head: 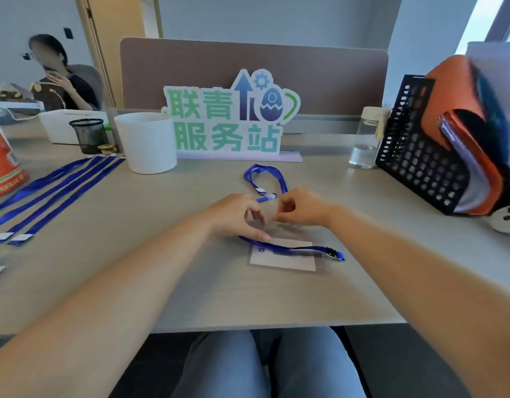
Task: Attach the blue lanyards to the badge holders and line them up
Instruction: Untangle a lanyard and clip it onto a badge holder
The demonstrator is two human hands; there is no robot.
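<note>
1. My left hand (236,215) has its fingers curled down onto the top edge of the badge holder (285,258). The blur stops me telling whether it grips or only steadies.
2. My right hand (304,208), just beside the left, is closed in a pinch on that same clear edge, as far as I can make out.
3. The lanyard (279,179) loops just beyond both hands. Its white-tipped end sits between the fingertips, and its strap runs under the left thumb and across the holder to a black clip (334,252) below the right wrist.
4. I judge this holder is not yet attached.
5. Well off to the left of my left hand, several lanyards (55,193) lie side by side on the desk (161,254). I see small white pieces at their near ends but cannot tell if holders are fitted.
6. Left to do: clip this one and line it up with those.
</note>
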